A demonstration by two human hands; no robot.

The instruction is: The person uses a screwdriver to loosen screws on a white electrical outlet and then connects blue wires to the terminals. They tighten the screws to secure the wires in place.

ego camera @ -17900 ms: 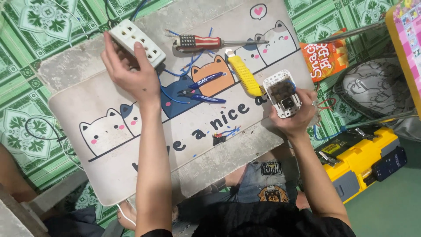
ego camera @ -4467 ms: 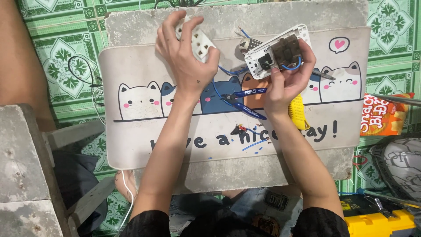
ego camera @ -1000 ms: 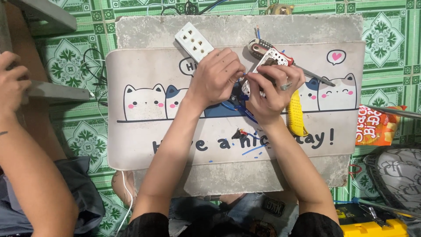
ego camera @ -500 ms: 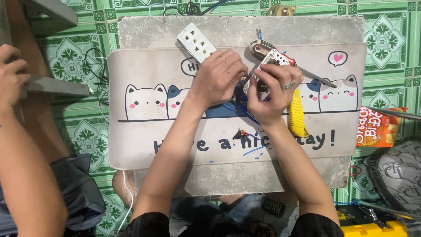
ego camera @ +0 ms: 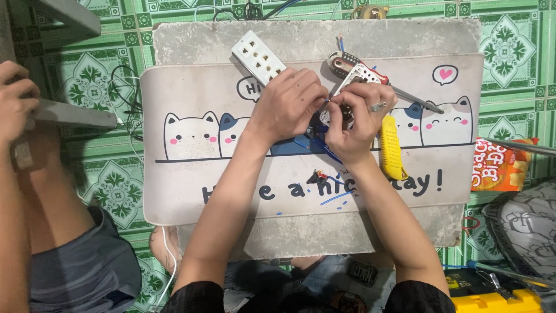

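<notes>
Nearest the camera, both forearms reach up over the cat-printed mat (ego camera: 191,191) that covers the worktop (ego camera: 301,40), and a few wire offcuts (ego camera: 324,179) lie on the mat just below the wrists. The right hand (ego camera: 353,124) is closed around the opened white socket body (ego camera: 356,78), tilting it up off the mat, while the left hand (ego camera: 289,107) pinches in narrow at a thin blue wire (ego camera: 327,103) beside its inner parts; exactly what the fingertips grip is hidden. To do this well, the right hand should hold the body steady, braced on the mat, so the left can guide the wire end squarely to its terminal without fraying. The yellow-handled tool (ego camera: 391,145) lies just right of the right hand, the red-handled screwdriver (ego camera: 370,75) just beyond, both in easy reach. Farther up, the white socket cover (ego camera: 258,58) rests apart, out of the way.
</notes>
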